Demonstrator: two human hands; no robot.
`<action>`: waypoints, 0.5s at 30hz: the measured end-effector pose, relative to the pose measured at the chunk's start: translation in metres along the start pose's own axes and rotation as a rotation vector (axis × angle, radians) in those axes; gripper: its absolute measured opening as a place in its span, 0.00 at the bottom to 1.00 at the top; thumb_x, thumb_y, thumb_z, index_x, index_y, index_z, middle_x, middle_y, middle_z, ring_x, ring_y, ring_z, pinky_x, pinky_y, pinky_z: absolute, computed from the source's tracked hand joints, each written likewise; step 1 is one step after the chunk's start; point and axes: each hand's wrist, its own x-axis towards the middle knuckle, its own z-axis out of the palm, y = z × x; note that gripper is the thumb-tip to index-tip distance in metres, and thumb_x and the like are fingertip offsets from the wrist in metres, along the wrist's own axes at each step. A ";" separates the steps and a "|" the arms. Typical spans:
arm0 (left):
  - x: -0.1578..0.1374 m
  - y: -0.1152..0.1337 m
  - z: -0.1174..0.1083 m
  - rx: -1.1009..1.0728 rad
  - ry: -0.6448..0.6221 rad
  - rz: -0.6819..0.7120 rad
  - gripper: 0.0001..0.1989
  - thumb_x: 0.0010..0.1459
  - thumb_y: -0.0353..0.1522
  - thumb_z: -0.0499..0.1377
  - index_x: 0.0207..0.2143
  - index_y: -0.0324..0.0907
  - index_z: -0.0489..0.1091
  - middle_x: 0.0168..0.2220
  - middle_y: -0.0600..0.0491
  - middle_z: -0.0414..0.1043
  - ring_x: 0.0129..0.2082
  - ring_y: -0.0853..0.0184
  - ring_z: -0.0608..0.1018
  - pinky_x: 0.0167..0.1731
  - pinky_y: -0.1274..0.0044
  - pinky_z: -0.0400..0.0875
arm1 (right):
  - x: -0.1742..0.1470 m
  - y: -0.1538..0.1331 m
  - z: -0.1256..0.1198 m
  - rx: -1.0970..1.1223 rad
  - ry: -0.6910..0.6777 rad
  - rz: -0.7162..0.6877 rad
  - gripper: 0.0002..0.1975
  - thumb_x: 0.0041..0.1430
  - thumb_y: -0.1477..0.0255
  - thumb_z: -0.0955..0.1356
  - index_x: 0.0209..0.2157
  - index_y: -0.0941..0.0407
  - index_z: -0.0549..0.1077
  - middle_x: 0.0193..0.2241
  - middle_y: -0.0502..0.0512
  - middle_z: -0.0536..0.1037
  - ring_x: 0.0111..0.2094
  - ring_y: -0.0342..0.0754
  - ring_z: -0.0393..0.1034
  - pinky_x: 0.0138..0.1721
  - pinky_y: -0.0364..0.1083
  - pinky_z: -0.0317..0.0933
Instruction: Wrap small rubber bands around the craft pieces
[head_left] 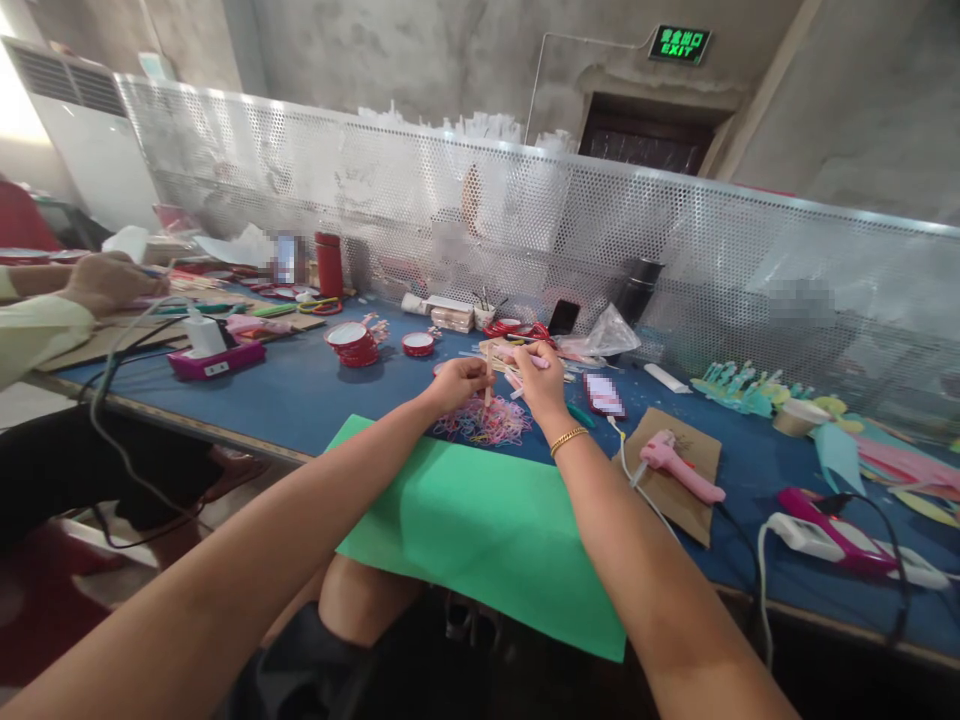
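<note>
My left hand (459, 384) is closed, its fingertips pinching a flat wooden stick (489, 378) that stands upright. My right hand (543, 378) is beside it, fingers closed around a slim pink pen (511, 353) whose tip points left toward the stick. Below both hands lies a tangled heap of thin coloured loops (491, 424), pink, blue and yellow. A bright green sheet (480, 520) hangs over the table's front edge under my forearms. Pale sticks (568, 365) lie behind my right hand, partly hidden by it.
A pink glue gun (682, 468) rests on brown cardboard (694, 440) at the right, near a purple power strip (840, 535) with cables. Red-rimmed discs (352, 345) are stacked left. A perforated metal divider (420, 190) runs behind. Another person's hand (112, 285) works at far left.
</note>
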 end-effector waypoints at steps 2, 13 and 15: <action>0.000 -0.002 0.000 0.008 -0.012 -0.004 0.18 0.43 0.43 0.70 0.24 0.39 0.68 0.20 0.56 0.73 0.20 0.68 0.74 0.25 0.77 0.68 | 0.000 0.000 0.000 -0.011 -0.011 -0.016 0.16 0.56 0.54 0.67 0.29 0.53 0.70 0.29 0.50 0.79 0.29 0.46 0.69 0.29 0.43 0.62; 0.001 -0.007 -0.001 0.058 0.012 0.010 0.15 0.45 0.40 0.67 0.24 0.39 0.67 0.20 0.57 0.70 0.19 0.71 0.70 0.22 0.78 0.62 | 0.001 0.004 0.000 0.019 -0.010 0.008 0.14 0.56 0.57 0.68 0.28 0.53 0.68 0.28 0.49 0.79 0.26 0.44 0.68 0.28 0.42 0.61; 0.002 -0.006 0.000 0.053 0.004 0.015 0.16 0.45 0.41 0.67 0.24 0.40 0.68 0.20 0.56 0.71 0.19 0.71 0.71 0.22 0.78 0.62 | 0.001 0.004 0.000 0.019 -0.015 0.025 0.14 0.56 0.57 0.68 0.28 0.53 0.68 0.27 0.49 0.79 0.26 0.44 0.68 0.27 0.42 0.60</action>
